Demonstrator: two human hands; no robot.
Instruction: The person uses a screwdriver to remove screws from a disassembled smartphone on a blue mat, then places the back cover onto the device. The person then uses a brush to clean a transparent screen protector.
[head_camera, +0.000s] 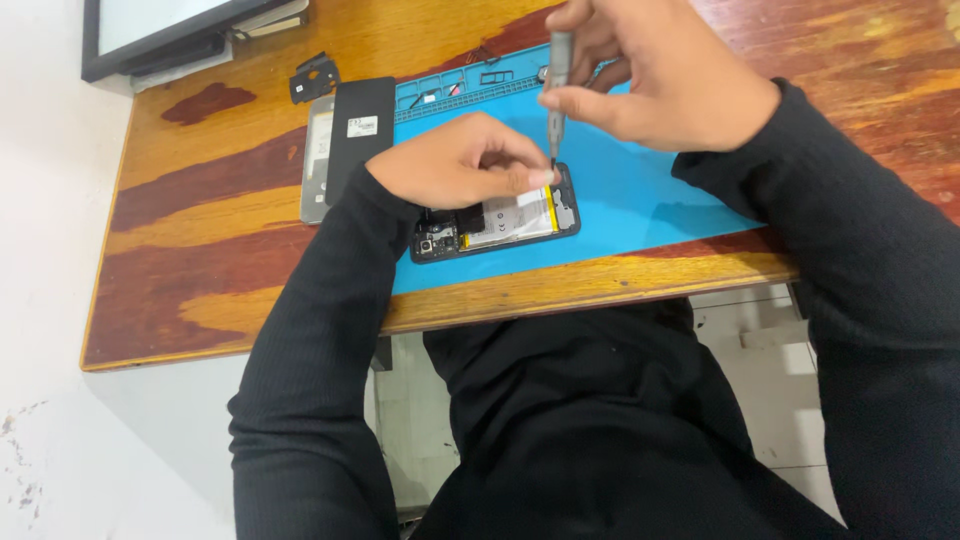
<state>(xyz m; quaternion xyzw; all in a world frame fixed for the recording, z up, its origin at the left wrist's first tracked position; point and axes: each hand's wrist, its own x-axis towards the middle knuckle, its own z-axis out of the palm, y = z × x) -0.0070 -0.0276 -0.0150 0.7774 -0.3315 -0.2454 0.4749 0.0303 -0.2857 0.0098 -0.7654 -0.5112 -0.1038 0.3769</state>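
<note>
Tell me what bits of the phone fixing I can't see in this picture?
- Head view: the left hand covers the middle of the opened phone.
- The screwdriver tip and any screw under it are too small to make out.
- The right hand hides part of the blue mat tray slots.
- The dark-framed screen is cut off by the top edge.

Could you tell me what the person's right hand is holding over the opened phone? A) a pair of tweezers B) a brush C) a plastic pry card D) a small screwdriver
D: the right hand grips a slim grey screwdriver upright, its tip down at the end of the opened phone on the blue mat, while the left hand rests on the phone.
</note>
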